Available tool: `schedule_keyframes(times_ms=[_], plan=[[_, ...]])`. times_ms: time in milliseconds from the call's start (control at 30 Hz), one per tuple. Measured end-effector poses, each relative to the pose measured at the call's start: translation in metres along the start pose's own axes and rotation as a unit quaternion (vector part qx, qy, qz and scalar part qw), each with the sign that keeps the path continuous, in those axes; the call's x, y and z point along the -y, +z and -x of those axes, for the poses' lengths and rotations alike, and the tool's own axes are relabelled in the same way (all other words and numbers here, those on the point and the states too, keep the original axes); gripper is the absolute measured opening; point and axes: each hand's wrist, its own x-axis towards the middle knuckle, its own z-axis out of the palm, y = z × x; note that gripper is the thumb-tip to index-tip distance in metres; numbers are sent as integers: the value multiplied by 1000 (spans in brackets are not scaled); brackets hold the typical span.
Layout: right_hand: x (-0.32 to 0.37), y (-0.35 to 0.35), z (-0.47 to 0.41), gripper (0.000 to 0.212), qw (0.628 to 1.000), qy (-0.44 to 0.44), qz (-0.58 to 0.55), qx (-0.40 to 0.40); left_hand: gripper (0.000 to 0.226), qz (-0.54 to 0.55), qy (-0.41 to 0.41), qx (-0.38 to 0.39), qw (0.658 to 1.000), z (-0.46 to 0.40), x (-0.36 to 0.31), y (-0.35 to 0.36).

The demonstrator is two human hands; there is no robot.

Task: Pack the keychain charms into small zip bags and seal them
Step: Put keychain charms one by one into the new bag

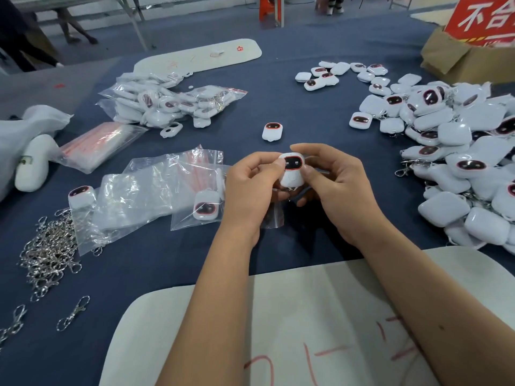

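Observation:
A white keychain charm [292,171] with a dark red-rimmed face is held upright between both hands at the table's middle. My left hand [250,185] pinches its left edge and also holds a small clear zip bag [272,215] that hangs below the palm. My right hand [334,182] curls round the charm's right side, thumb on its front. One loose charm [272,131] lies just beyond the hands. A big heap of unpacked charms [457,151] fills the right side. Empty zip bags [145,190] lie to the left, one with a charm [205,208] in it.
Bagged charms [167,104] are piled at the back left. Metal clasps [50,252] lie in a heap at the near left. A cardboard box [468,59] with a red sign stands at the back right. A white board [306,330] with red marks lies under my forearms.

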Motion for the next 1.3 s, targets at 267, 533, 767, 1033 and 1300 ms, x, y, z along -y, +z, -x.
schedule_keyframes(times_ms=[267, 533, 767, 1033, 1300], plan=[[1, 2, -1, 8, 998, 35, 41, 23, 9, 28, 51, -77, 995, -1, 2, 10], [5, -7, -13, 9, 985, 79, -112, -107, 17, 34, 79, -87, 992, -13, -5, 52], [40, -69, -71, 12, 937, 121, -146, -292, 21, 72, 34, 37, 996, -52, -31, 147], [83, -178, -155, 14, 908, 152, -127, -370, 40, 11, 13, 161, 987, -108, -68, 262], [81, -268, -216, 10, 893, 236, -202, -326, 12, 15, -18, 210, 977, -142, -77, 347]])
